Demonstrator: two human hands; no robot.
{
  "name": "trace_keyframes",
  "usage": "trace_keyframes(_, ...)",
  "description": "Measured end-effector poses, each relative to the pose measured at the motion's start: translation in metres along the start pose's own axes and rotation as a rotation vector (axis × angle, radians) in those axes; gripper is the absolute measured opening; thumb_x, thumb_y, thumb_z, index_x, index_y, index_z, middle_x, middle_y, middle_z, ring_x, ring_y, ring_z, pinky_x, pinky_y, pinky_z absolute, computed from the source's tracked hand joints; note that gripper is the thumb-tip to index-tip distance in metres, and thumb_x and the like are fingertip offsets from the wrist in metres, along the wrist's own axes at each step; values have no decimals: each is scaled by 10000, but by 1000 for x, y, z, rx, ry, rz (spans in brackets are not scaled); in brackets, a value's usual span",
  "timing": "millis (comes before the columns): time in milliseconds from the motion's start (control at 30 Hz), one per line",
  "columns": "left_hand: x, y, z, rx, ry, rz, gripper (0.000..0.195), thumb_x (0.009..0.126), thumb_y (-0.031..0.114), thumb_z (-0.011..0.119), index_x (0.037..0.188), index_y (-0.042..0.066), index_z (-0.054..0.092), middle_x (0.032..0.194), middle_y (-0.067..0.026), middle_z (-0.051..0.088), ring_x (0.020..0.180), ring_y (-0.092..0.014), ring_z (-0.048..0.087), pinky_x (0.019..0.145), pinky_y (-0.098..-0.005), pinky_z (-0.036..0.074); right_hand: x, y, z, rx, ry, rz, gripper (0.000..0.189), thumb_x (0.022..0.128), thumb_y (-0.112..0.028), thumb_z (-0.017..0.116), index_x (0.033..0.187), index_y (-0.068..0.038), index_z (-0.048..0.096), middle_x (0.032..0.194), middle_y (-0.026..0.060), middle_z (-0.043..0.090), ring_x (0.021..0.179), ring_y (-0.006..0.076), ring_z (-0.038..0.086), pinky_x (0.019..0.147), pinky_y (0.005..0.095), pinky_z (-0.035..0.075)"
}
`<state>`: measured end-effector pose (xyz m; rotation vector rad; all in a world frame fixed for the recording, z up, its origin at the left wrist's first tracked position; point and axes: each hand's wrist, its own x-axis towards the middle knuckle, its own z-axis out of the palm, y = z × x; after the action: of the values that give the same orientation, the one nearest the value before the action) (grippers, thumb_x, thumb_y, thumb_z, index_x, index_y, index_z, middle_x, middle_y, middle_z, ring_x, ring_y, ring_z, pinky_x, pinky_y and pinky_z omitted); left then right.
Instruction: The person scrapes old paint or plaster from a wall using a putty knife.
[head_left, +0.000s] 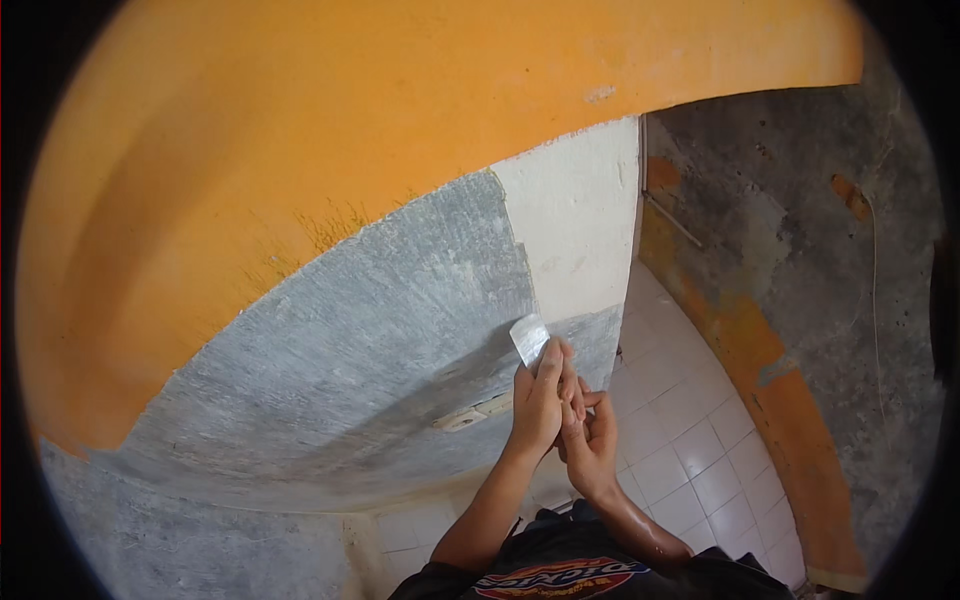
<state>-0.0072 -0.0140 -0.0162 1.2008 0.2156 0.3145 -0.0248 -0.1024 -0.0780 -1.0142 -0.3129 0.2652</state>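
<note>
A scraper with a broad flat metal blade (530, 337) points up and to the left, close to the wall. My left hand (536, 412) wraps round it just below the blade, thumb up. Lower down and to the right, my right hand (592, 450) closes round what seems to be the same tool's handle, which the fingers mostly hide. Ahead is a wall with a grey bared surface (375, 300) and a white patch (577, 225) with a ragged left border. Whether the blade touches the wall I cannot tell.
Orange paint (262, 112) covers the upper wall. A wall socket (461, 420) sits left of my hands. The wall ends at a vertical edge on the right, past which lie white floor tiles (682, 450) and another wall (817, 225), grey with orange remnants and a hanging wire (875, 285).
</note>
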Motion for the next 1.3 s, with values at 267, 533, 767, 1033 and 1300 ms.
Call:
trace_keyframes(267,-2,0,-1,32,1,3,329,1025,334,361,957,39,489,545,32,377,387,-87,414,559,-263,465,-6,-3,-3,33,-41,36,167,970,-157,532,1021,-34,431,1010,110,583,762,54,536,585,176,415)
trace_keyframes(533,1,2,-2,-7,-27,4,317,1022,321,353,955,35,471,551,31,375,376,-83,411,515,-252,474,-9,-18,3,30,-71,55,223,991,-226,498,1075,-45,397,725,3,516,556,28,419,481,189,320)
trace_keyframes(767,3,7,7,-31,-20,52,313,1025,315,346,950,37,470,532,34,363,354,-77,393,490,-251,456,-1,-18,3,-20,-59,-30,194,987,-201,489,1031,-27,413,708,3,500,575,31,439,490,191,333)
trace_keyframes(1033,3,17,14,-24,22,77,288,1024,284,345,958,35,474,530,39,366,344,-68,386,476,-247,456,3,-17,7,-60,-57,-89,238,995,-266,468,1079,-50,413,705,-33,474,499,-3,349,439,179,256)
trace_keyframes(1300,1,21,15,-92,2,62,300,1019,294,364,987,19,479,541,34,382,367,-65,393,462,-232,440,2,-27,11,-52,-46,-84,265,994,-258,468,1133,-39,413,702,-38,471,481,-6,342,429,173,257)
